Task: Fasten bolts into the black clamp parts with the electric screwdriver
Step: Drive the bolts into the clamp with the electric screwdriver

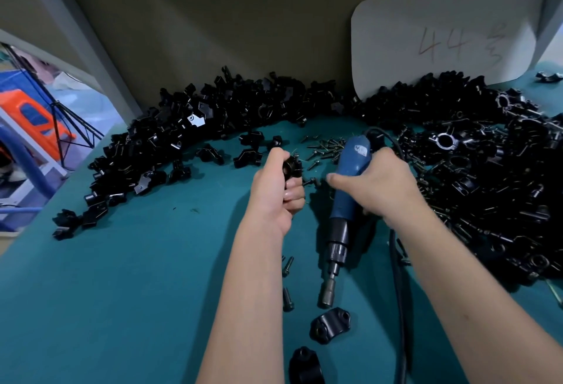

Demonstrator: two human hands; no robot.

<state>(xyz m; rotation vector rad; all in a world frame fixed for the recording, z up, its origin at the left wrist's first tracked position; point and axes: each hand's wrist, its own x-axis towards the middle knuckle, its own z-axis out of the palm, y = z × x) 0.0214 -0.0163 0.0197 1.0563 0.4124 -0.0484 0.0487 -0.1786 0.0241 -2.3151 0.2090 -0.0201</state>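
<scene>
- Two loose black clamp halves [330,325] at the near edge of the teal tabletop [122,292]: curved saddle shape, a bolt hole at each end; the nearer one [305,365] is partly cut off by the frame.
- Loose bolts [288,298], dark, cylindrical heads, lying just left of the screwdriver tip.
- Electric screwdriver [347,194]: blue body, black collar, metal socket bit pointing toward the camera with its tip close to the tabletop; black cable [396,261] trailing along the right forearm. A small label on the blue body is too blurred to read.
- Right hand [380,182]: fingers wrapped round the blue body, thumb stretched out to the left.
- Left hand [278,188]: curled round a black clamp part [292,167], held just above the tabletop at centre; a bolt [309,182] projects from it toward the right thumb.
- Scattered small screws [326,149] beyond the hands.
- Heap of black clamp parts [213,109], glossy and angular, arcing from the left edge along the back wall to a deeper pile [487,170] at right.
- White card [441,36] leaning on the wall, handwritten "44" followed by a character I cannot make out.
</scene>
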